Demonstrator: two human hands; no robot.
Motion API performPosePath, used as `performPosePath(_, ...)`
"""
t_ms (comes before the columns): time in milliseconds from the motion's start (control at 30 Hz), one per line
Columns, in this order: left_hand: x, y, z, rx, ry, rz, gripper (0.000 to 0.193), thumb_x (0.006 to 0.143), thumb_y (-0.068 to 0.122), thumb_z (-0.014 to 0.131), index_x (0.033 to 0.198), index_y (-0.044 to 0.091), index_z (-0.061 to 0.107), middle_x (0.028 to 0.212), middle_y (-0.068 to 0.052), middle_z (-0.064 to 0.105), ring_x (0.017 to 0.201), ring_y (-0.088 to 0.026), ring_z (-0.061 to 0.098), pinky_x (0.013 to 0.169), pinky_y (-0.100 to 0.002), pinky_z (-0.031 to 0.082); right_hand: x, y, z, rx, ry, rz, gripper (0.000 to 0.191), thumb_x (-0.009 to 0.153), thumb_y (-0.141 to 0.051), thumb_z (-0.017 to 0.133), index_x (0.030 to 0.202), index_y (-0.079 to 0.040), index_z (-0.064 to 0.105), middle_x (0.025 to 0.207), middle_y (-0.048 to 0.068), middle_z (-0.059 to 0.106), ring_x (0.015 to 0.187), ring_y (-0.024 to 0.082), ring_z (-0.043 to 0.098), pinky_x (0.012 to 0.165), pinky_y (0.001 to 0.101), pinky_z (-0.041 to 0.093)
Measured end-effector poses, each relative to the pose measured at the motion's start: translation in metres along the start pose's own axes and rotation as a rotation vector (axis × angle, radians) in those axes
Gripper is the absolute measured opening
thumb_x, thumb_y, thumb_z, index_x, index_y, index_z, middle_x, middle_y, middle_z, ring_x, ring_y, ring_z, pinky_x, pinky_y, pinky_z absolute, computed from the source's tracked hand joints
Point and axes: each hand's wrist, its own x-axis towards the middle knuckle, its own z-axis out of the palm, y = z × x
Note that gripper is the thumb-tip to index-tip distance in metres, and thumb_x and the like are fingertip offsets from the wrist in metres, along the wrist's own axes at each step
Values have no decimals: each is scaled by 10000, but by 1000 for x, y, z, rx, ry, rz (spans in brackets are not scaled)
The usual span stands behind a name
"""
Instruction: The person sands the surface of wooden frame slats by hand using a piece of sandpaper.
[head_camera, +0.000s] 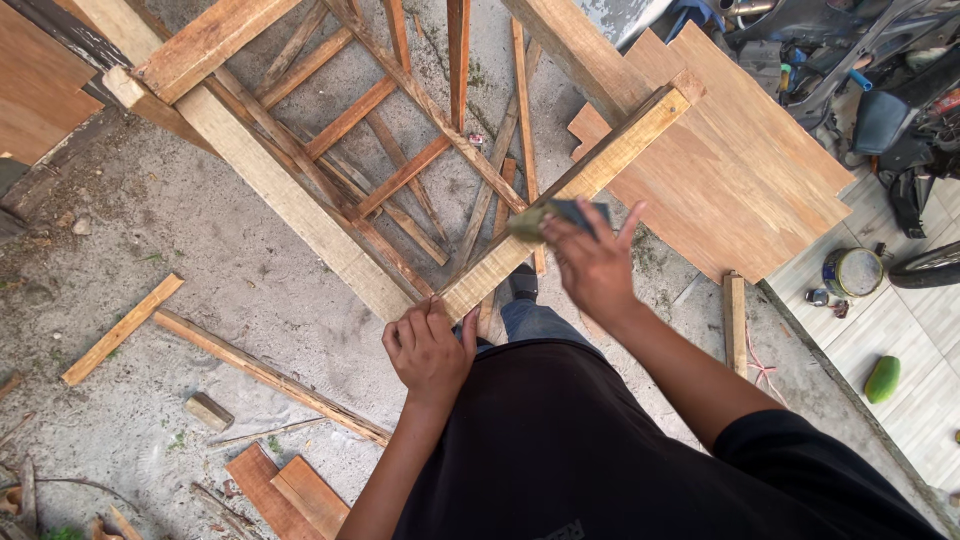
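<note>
Here the right hand (592, 265) presses a sanding block (560, 217), fingers spread, mid-length on the diagonal plank (610, 150), whose near end the left hand (430, 350) clamps.

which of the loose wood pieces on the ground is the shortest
The small pale block lying on the sand left of the left hand; the other loose pieces nearby are long strips or flat boards.

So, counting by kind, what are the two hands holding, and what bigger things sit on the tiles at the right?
Wooden beam, gripped by left hand: 1
Grey pad, in right hand: 1
Round tin: 1
Green oval thing: 1
Total: 4
</note>
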Motion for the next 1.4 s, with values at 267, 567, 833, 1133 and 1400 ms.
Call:
performPosePath(267, -1, 2, 2, 12, -15, -15, 520, 963, 507, 706, 1093, 4, 677, 1031, -107, 656, 940, -254, 613, 887, -430, 462, 3, 9, -4, -45, -22, 66, 193, 1032, -200, 725, 1204, -269, 782, 1272, -82, 733, 1471, 253, 449, 1203, 769, -32)
performPosePath(567, -3, 3, 5, 18, -20, -20, 534, 952, 522, 713, 1079, 5, 677, 1035, -115, 651, 937, -254, 611, 886, -434, 465, 9, 17, -7, -55, -6, 69, 185, 1060, -199, 697, 1210, -275, 775, 1280, -96, 736, 1471, 239, 468, 1206, 798, 31)
performPosePath(833, -2, 2, 5, -7, -6, -30, 518, 955, 502, 721, 1097, 6, 678, 1043, -108, 650, 960, -256, 612, 897, -434, 462, 11, 17, -6, -52, -42, -46, 210, 991, -154, 715, 1132, -297, 778, 1307, -132, 731, 1474, 243, 484, 1212, 769, -6)
performPosePath(1133, -2, 2, 2, -22, -17, -27, 506, 943, 487, 725, 1089, 5, 673, 1042, -113, 654, 964, -260, 613, 903, -442, 457, 7, 14, -1, 54, 78, -234, 231, 1015, -145, 767, 1195, -290, 765, 1298, -125, 750, 1515, 258, 453, 1208, 723, -80)
performPosePath(1400, -3, 0, 4, -5, -18, -12, 516, 945, 502, 720, 1079, 6, 674, 1027, -114, 649, 951, -253, 613, 888, -438, 457, 5, 3, 1, 124, -59, -179, 250, 947, -134, 721, 1161, -257, 758, 1274, -100, 736, 1448, 242, 463, 1167, 794, -2)
